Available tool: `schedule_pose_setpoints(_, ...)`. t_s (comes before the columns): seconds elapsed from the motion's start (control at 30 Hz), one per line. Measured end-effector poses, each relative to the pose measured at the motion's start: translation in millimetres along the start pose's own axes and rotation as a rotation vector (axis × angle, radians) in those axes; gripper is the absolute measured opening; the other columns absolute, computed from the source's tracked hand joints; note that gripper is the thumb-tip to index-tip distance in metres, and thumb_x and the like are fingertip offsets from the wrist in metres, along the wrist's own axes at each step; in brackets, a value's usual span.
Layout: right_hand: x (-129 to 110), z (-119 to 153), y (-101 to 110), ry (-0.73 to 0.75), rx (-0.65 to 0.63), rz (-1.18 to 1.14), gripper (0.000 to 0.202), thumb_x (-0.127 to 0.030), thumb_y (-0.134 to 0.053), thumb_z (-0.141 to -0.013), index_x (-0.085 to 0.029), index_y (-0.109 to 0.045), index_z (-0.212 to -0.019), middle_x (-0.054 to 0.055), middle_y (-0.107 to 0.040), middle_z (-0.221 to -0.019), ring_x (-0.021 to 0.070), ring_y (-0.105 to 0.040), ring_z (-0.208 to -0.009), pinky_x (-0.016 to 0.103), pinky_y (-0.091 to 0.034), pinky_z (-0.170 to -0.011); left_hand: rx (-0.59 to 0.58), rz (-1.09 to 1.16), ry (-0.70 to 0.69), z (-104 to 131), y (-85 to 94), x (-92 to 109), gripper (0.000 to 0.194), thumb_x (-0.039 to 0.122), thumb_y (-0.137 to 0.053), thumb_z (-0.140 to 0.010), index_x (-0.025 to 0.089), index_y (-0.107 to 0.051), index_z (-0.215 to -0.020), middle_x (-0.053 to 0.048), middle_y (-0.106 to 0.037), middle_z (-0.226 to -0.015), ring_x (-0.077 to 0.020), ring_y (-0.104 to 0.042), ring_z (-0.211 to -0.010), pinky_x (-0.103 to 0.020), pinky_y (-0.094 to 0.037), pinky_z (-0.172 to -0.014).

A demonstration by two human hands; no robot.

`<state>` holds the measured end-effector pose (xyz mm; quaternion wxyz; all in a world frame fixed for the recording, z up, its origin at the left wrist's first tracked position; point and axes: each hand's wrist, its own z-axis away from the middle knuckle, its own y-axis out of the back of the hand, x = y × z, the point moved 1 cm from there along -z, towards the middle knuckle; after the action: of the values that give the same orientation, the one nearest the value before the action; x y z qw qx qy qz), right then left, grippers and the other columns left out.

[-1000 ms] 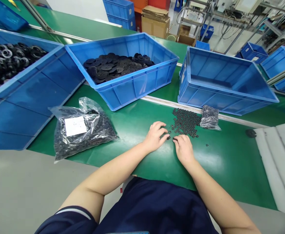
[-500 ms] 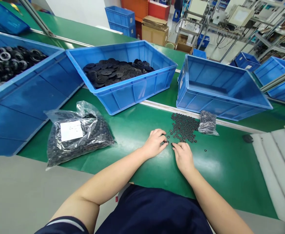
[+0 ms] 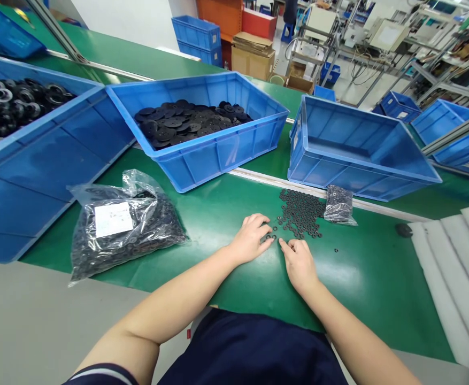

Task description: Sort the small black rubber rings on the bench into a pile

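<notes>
Small black rings lie in a loose pile (image 3: 301,211) on the green tabletop (image 3: 226,214). My left hand (image 3: 252,239) rests left of the pile, fingers curved and apart, with a few single rings (image 3: 274,229) at its fingertips. Opposite it, my right hand (image 3: 299,261) stays low over the table just below the pile. Its index finger reaches toward those same rings, while the other fingers are bent; no ring shows in it. A small clear bag of similar black parts (image 3: 339,205) sits against the pile's right side.
A large clear bag of black parts (image 3: 150,238) with a white label lies at left. Behind stand a blue bin of black discs (image 3: 222,152), a blue bin (image 3: 362,174) and a bin of black rings (image 3: 53,171). White foam sheets (image 3: 451,267) line the right edge.
The small black ring at my right fingertips no longer shows there, and rings now lie between my hands. My right index finger has straightened out. The whole view has shifted slightly.
</notes>
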<state>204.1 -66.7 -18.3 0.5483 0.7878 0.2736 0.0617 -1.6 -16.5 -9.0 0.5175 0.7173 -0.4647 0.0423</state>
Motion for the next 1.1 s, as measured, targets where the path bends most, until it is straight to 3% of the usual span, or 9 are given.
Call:
schedule_pose_setpoints(0.13, -0.8, -0.7, 1.4, -0.005, -0.032, 0.015, 0.035, -0.021, -0.041, -0.102, -0.026, -0.069, -0.122, 0.007, -0.057, -0.085, 0.0206, -0.046, -0.081, 0.032, -0.046, -0.072, -0.04, -0.004, -0.101, 0.7, -0.5, 5.1, 0.019, 0.027, -0.063, -0.09, 0.017, -0.072, -0.103, -0.016, -0.057, -0.126, -0.0315, -0.049, -0.125, -0.05, -0.045, -0.102)
schedule_pose_setpoints(0.4, -1.0, -5.8, 2.6, 0.006, -0.087, 0.032, 0.031, -0.023, -0.043, -0.103, -0.024, -0.071, -0.114, 0.007, -0.06, -0.088, 0.0209, -0.048, -0.082, 0.034, -0.043, -0.074, -0.102, -0.052, -0.123, 2.8, -4.5, 4.6, 0.023, 0.028, -0.063, -0.091, 0.02, -0.074, -0.11, -0.017, -0.051, -0.138, -0.0332, -0.044, -0.133, -0.052, -0.045, -0.105)
schedule_pose_setpoints(0.7, -2.4, 1.2, -1.6, -0.038, -0.002, 0.003, 0.031, -0.021, -0.043, -0.102, -0.022, -0.071, -0.117, 0.01, -0.064, -0.096, 0.0224, -0.049, -0.09, 0.036, -0.042, -0.075, -0.195, -0.152, -0.103, 2.7, -3.6, 20.5, 0.025, 0.023, -0.063, -0.091, 0.017, -0.071, -0.114, -0.021, -0.042, -0.151, -0.0388, -0.04, -0.139, -0.059, -0.045, -0.103)
schedule_pose_setpoints(0.93, -4.7, -2.2, -0.5, -0.048, -0.042, 0.013, 0.03, -0.02, -0.046, -0.101, -0.023, -0.071, -0.118, 0.01, -0.063, -0.096, 0.0231, -0.051, -0.091, 0.035, -0.043, -0.075, -0.166, -0.087, -0.091, 4.2, -7.1, 14.7, 0.029, 0.024, -0.067, -0.087, 0.017, -0.071, -0.115, -0.02, -0.041, -0.15, -0.0387, -0.038, -0.14, -0.058, -0.042, -0.109)
schedule_pose_setpoints(1.1, -2.4, -4.9, 2.4, -0.049, -0.012, -0.059, 0.027, -0.022, -0.047, -0.101, -0.021, -0.072, -0.111, 0.009, -0.064, -0.093, 0.0223, -0.055, -0.089, 0.037, -0.048, -0.077, -0.106, 0.022, -0.102, 4.8, -8.6, 8.6, 0.023, 0.025, -0.064, -0.09, 0.019, -0.071, -0.111, -0.018, -0.05, -0.143, -0.0341, -0.045, -0.135, -0.057, -0.044, -0.108)
